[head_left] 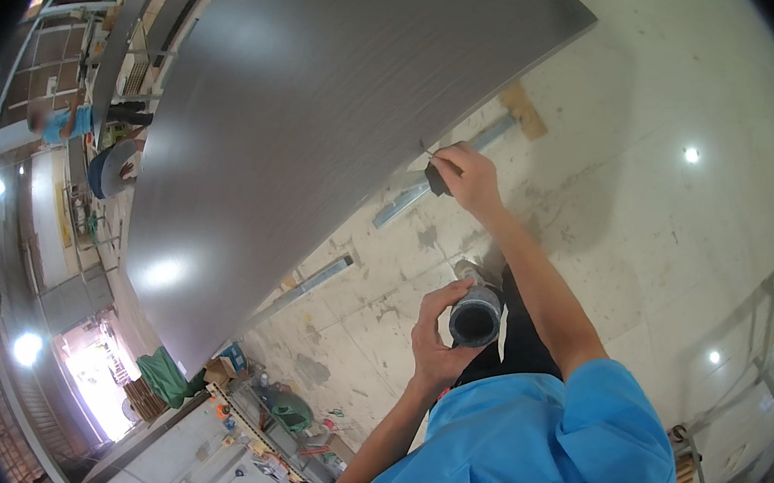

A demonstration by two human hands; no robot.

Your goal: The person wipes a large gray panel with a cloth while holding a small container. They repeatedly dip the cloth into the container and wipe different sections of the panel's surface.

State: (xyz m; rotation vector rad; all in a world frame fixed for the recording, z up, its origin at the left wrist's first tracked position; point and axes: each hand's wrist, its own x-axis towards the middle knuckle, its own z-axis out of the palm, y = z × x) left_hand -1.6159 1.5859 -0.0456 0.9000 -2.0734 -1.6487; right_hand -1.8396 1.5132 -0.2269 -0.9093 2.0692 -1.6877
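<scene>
A large dark grey panel [327, 94] with a faint grain fills the upper middle. At its right edge my right hand [471, 180] is closed in a pinch on a thin dark piece [426, 150], whose tip meets or nearly meets the panel edge. Just below those fingers is a dark, ragged-edged patch [437, 181]; whether it belongs to the held piece I cannot tell. Close to my body, my left hand [436, 336] wraps round a grey cylindrical can [476, 319], its round dark opening facing up. What the can contains is too dark to see.
Metal bars [390, 209] and a brown cardboard piece [523, 112] lie under or beside the panel on the stained floor [613, 246]. A cluttered bench [280, 447] stands at lower left. Another person [67, 125] is at far left; a metal rack [760, 375] stands at right.
</scene>
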